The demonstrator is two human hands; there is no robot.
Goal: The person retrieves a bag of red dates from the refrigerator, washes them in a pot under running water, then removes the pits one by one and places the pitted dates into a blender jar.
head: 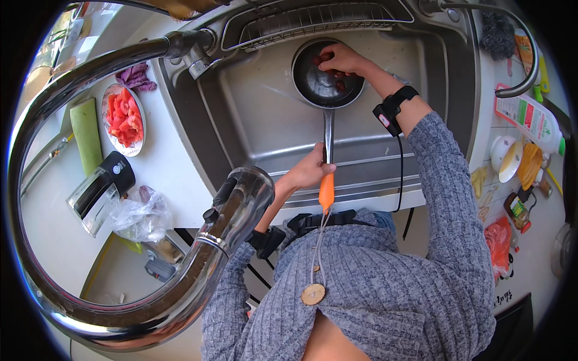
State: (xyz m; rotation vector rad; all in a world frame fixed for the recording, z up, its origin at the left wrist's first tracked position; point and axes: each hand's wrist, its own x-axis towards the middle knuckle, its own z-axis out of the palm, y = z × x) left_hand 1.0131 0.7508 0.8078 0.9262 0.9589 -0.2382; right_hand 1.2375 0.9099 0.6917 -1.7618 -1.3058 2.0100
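A round metal pan [298, 88] with a long handle [329, 128] rests over the sink floor, its handle towards me. My left hand [311, 169] grips that handle just above its orange end [326, 192]. Inside the pan lie several dark red, wet-looking fruits [339, 85], perhaps jujubes, in what appears to be shallow water. My right hand [342, 60] reaches into the pan, with dark red fruit [326, 57] held at the fingertips. My right fingers and palm partly hide the other fruits.
A large chrome faucet [264, 187] arcs over the left side. At the far end of the stainless-steel sink [253, 113] sits a wire rack [316, 18]. Left are cut tomatoes on a plate [143, 135], a green gourd [86, 135] and a clear jug [97, 194]. A detergent bottle [533, 118] lies right.
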